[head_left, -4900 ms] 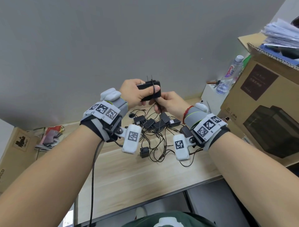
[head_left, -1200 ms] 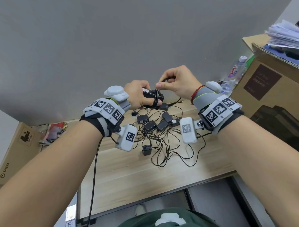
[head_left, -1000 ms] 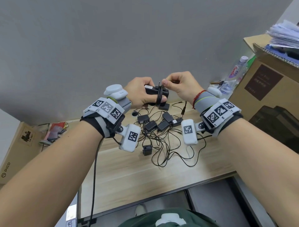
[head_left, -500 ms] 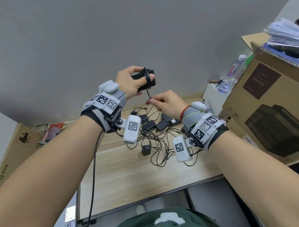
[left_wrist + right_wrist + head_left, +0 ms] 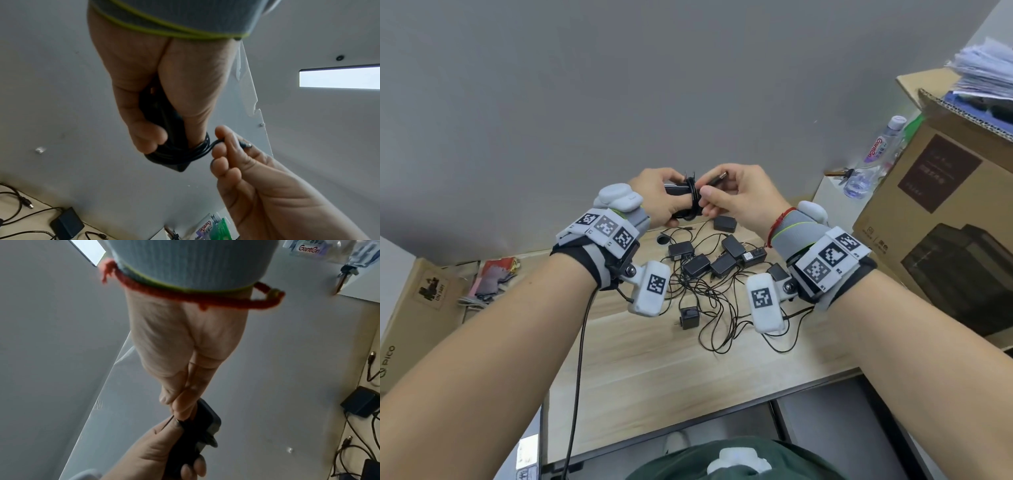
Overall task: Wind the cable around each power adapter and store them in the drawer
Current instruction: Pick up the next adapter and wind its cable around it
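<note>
The right hand [image 5: 739,195] comes back up level with the left hand [image 5: 657,198], the cable's slack now gone. The left hand grips the black adapter [image 5: 170,146], its cable [image 5: 185,152] coiled round the body. Just beside it, the right hand pinches the cable's plug end [image 5: 244,145] between thumb and fingers. Below both hands, more adapters [image 5: 717,260] lie tangled on the worktop [image 5: 654,370].

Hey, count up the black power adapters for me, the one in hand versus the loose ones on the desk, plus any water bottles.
Adapter in left hand, cable wound: 1
Loose adapters on the desk: 8, one partly hidden
Water bottle: 1
Total: 10
</note>
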